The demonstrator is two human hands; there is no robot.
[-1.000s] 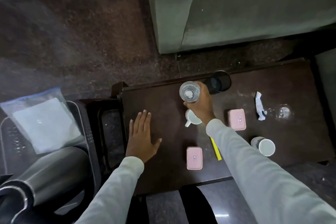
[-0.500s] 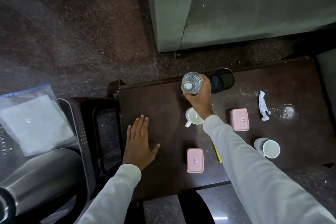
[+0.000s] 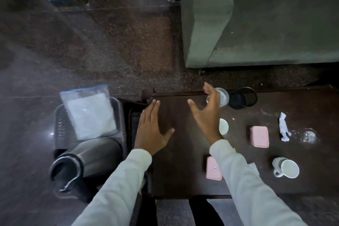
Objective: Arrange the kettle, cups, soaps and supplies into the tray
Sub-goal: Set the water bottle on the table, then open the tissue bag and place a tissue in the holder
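My right hand (image 3: 207, 117) hovers over the dark table (image 3: 183, 161) with its fingers spread and holds nothing. Just right of its fingers a clear glass (image 3: 223, 97) stands by the far edge, partly hidden, next to a black cup (image 3: 243, 98). My left hand (image 3: 151, 130) lies flat on the table's left end. A small white cup (image 3: 224, 126) peeks out beside my right wrist. Two pink soap boxes (image 3: 259, 136) (image 3: 213, 169) and a white mug (image 3: 286, 168) lie on the table. A steel kettle (image 3: 91, 158) lies on its side in the grey tray (image 3: 61, 124) at the left.
A zip bag of white cloth (image 3: 89, 112) rests in the grey tray above the kettle. A crumpled white wrapper (image 3: 284, 127) and a small clear object (image 3: 309, 135) are at the table's right. A dark tray rim (image 3: 130, 115) shows between basket and table. A green sofa (image 3: 266, 24) stands behind.
My right hand has let go of the clear glass, which now stands on the table by the black cup, and the hand has opened and drawn left. My left hand stays flat.
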